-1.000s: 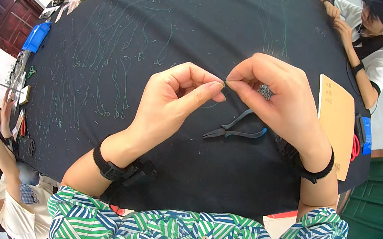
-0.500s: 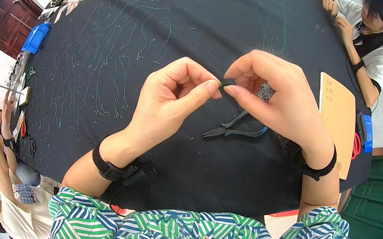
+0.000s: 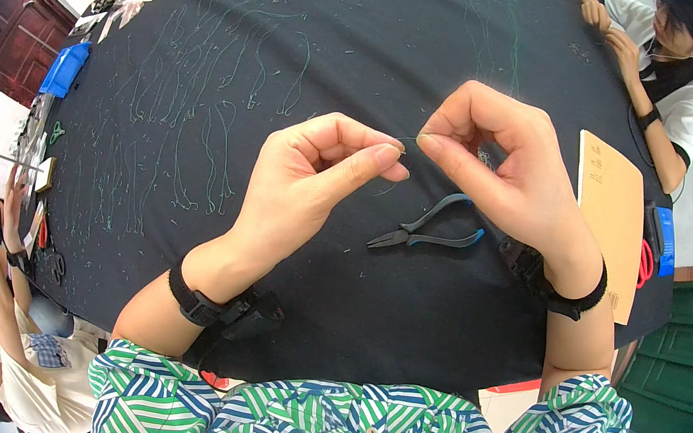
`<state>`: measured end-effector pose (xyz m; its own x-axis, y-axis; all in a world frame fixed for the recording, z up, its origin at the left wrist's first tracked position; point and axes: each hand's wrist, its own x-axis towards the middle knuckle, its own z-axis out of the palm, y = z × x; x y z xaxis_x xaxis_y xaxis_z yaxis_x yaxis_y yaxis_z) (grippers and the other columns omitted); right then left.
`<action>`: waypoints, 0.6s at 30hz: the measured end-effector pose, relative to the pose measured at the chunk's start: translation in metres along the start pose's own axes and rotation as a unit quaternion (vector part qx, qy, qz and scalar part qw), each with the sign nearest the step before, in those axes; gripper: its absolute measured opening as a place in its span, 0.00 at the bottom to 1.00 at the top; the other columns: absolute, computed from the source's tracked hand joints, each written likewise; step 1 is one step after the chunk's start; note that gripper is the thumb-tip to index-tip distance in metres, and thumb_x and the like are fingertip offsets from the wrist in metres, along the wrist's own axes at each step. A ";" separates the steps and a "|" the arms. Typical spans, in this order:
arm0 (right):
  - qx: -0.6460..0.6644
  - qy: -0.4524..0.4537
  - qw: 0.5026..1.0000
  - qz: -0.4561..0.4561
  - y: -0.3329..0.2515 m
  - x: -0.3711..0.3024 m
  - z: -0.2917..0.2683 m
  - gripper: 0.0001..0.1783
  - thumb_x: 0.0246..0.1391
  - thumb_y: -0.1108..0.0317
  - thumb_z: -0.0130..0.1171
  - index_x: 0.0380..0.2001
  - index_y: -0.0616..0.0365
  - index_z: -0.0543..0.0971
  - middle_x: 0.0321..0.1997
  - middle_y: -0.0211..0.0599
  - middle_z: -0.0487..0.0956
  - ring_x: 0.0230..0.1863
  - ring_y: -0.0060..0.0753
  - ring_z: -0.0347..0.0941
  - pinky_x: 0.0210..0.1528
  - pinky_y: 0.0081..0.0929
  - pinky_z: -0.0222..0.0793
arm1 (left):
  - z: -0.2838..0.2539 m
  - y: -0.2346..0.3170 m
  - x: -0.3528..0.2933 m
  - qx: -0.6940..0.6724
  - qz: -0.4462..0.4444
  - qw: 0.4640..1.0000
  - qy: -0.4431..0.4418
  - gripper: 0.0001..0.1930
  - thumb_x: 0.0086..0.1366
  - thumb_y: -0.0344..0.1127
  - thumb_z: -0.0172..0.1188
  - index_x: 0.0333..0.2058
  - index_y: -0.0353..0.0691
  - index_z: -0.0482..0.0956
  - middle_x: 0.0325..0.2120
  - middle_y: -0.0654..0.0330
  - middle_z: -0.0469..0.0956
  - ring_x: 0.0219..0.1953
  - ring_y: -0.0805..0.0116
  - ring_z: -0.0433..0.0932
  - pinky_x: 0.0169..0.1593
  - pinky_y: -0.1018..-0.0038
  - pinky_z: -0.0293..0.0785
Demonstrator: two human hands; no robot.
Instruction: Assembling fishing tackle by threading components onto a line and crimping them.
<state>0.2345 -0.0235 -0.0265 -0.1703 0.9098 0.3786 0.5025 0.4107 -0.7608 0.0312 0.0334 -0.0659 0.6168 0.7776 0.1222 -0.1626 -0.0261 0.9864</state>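
My left hand (image 3: 311,167) is closed in a pinch over the dark cloth, thumb against forefinger. A tiny bit of something shows at its fingertips, too small to make out. Just to the right, my right hand (image 3: 513,166) pinches a thin green thread (image 3: 410,140), which spans the small gap between the hands. A loose bit of the thread curves below the left fingertips. Under the right hand lie pliers (image 3: 402,238) with black and blue handles, jaws to the left. A small grey metallic heap (image 3: 484,159) is mostly hidden behind the right hand's fingers.
Many green threads (image 3: 217,146) lie spread over the black cloth (image 3: 332,305) at left. A tan notebook (image 3: 607,231) and red-handled scissors (image 3: 645,266) are at right. Blue bins (image 3: 66,68) and small tools line the left edge. Other people sit left and far right.
My right hand has moved slightly up and right, widening the gap between the hands, with more thread showing. My left hand has shifted slightly; the pliers' handles are more exposed.
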 end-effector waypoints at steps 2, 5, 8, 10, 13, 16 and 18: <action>0.000 0.000 1.000 0.002 0.000 0.001 0.001 0.05 0.54 0.72 0.59 0.30 0.63 0.76 0.23 0.33 0.77 0.25 0.18 0.73 0.26 0.17 0.67 | 0.000 -0.001 0.000 -0.003 0.001 1.000 0.003 0.06 0.65 0.34 0.60 0.38 0.39 0.81 0.28 0.62 0.83 0.22 0.90 0.65 0.26 0.88 0.57; -0.001 -0.002 1.000 -0.002 0.000 0.001 0.001 0.05 0.54 0.72 0.59 0.30 0.63 0.76 0.23 0.33 0.77 0.24 0.17 0.73 0.26 0.17 0.67 | 0.001 -0.001 0.000 -0.005 0.003 1.000 0.004 0.06 0.65 0.34 0.60 0.38 0.39 0.81 0.28 0.62 0.83 0.22 0.90 0.66 0.26 0.89 0.57; -0.003 -0.005 1.000 0.001 0.001 0.001 0.002 0.05 0.54 0.72 0.59 0.30 0.62 0.77 0.23 0.32 0.77 0.25 0.17 0.73 0.26 0.17 0.67 | 0.000 -0.002 0.000 -0.008 0.005 1.000 0.005 0.07 0.65 0.34 0.60 0.38 0.39 0.80 0.28 0.61 0.83 0.22 0.90 0.65 0.26 0.89 0.56; -0.004 -0.013 1.000 -0.004 0.003 0.000 0.001 0.05 0.54 0.72 0.59 0.30 0.63 0.77 0.24 0.32 0.77 0.25 0.17 0.73 0.26 0.17 0.67 | 0.001 -0.001 0.000 -0.008 0.004 1.000 0.005 0.07 0.65 0.34 0.60 0.38 0.39 0.80 0.28 0.61 0.83 0.22 0.90 0.65 0.25 0.89 0.56; 0.003 -0.011 1.000 -0.019 0.004 0.000 0.002 0.04 0.54 0.73 0.58 0.30 0.63 0.77 0.24 0.32 0.77 0.25 0.17 0.72 0.26 0.17 0.66 | 0.000 -0.001 0.000 -0.004 0.005 1.000 0.006 0.07 0.66 0.34 0.60 0.39 0.39 0.80 0.29 0.61 0.83 0.22 0.90 0.65 0.25 0.89 0.56; -0.001 -0.015 1.000 -0.023 0.003 0.001 0.002 0.04 0.54 0.73 0.58 0.30 0.63 0.76 0.24 0.32 0.76 0.25 0.16 0.72 0.26 0.17 0.66 | 0.000 -0.001 0.000 -0.001 0.006 1.000 0.006 0.07 0.66 0.34 0.60 0.39 0.39 0.80 0.29 0.61 0.83 0.21 0.90 0.64 0.25 0.89 0.56; 0.003 -0.017 1.000 -0.021 0.004 0.001 0.002 0.04 0.54 0.73 0.58 0.30 0.63 0.76 0.24 0.32 0.76 0.25 0.17 0.72 0.27 0.17 0.66 | 0.000 -0.001 0.000 -0.002 0.006 1.000 0.005 0.07 0.66 0.34 0.59 0.39 0.39 0.80 0.29 0.62 0.83 0.21 0.90 0.64 0.25 0.89 0.56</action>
<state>0.2343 -0.0212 -0.0301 -0.2198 0.8931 0.3925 0.4885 0.4490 -0.7482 0.0314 0.0335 -0.0672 0.6068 0.7835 0.1336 -0.1741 -0.0330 0.9842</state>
